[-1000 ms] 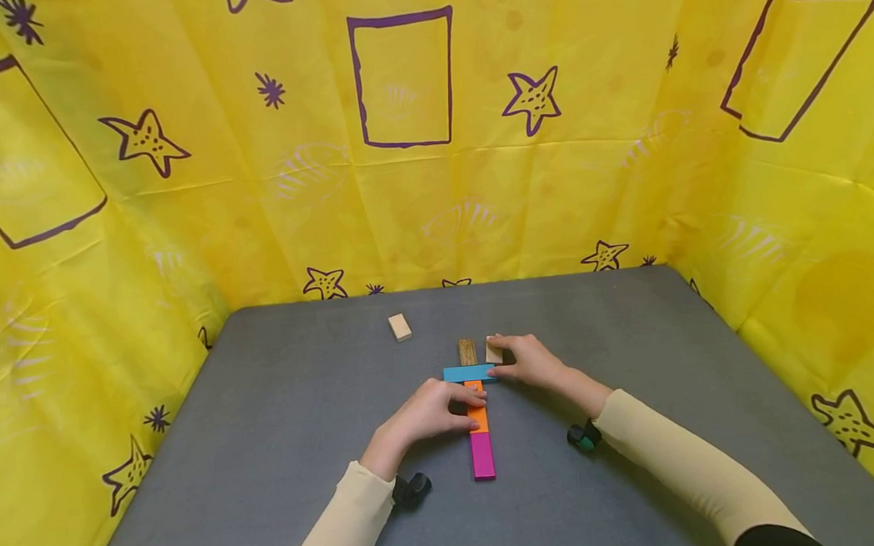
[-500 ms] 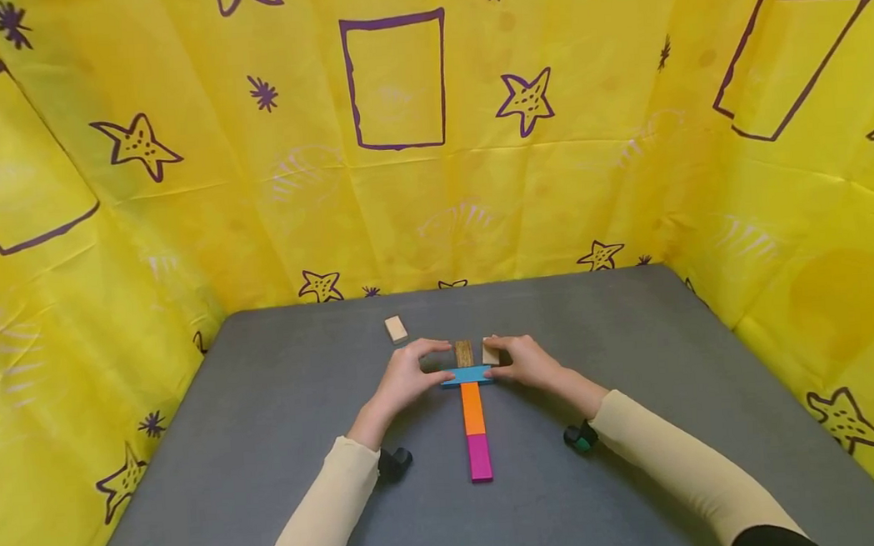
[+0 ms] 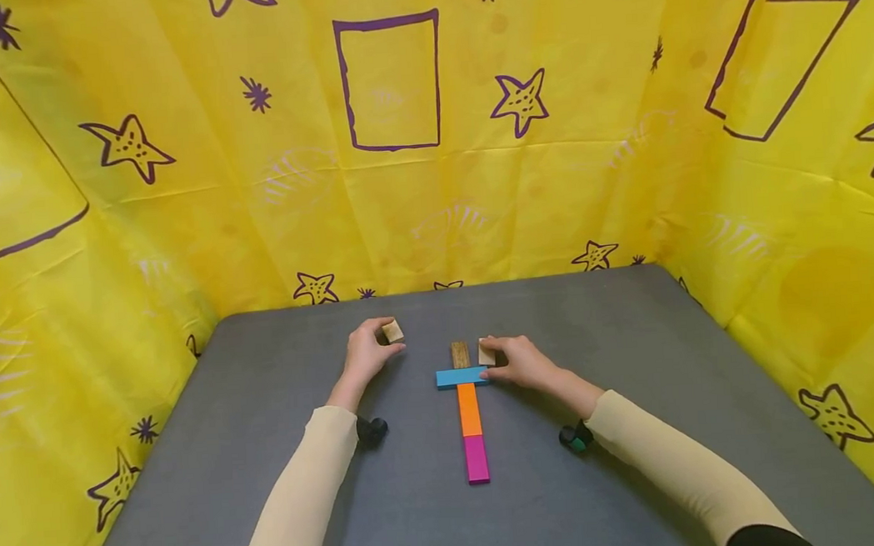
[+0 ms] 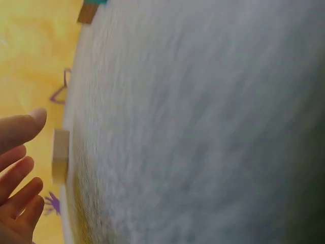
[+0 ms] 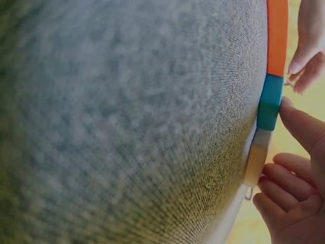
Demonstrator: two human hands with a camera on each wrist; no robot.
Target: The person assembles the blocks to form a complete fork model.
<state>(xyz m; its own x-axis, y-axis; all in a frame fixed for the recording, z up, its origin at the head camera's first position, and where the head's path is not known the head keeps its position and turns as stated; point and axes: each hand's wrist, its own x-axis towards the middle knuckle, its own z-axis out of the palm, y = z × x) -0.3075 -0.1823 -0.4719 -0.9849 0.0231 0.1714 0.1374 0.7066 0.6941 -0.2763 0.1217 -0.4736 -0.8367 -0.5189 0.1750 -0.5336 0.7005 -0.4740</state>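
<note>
My left hand reaches around a light wooden block at the back left, thumb and fingers on opposite sides. In the left wrist view a gap shows between the thumb and this block. My right hand curls round a second light wooden block; its index finger lies at the far end and its thumb touches the blue block. The blue block lies crosswise between a brown wooden block and an orange block. A magenta block continues the line towards me.
The grey table carries all the blocks flat. A yellow patterned cloth stands behind it and along both sides. Each wrist wears a small black camera.
My left hand has left the orange block, passed the blue block's left end and reached the light block at the back left. My right hand has stayed in place.
</note>
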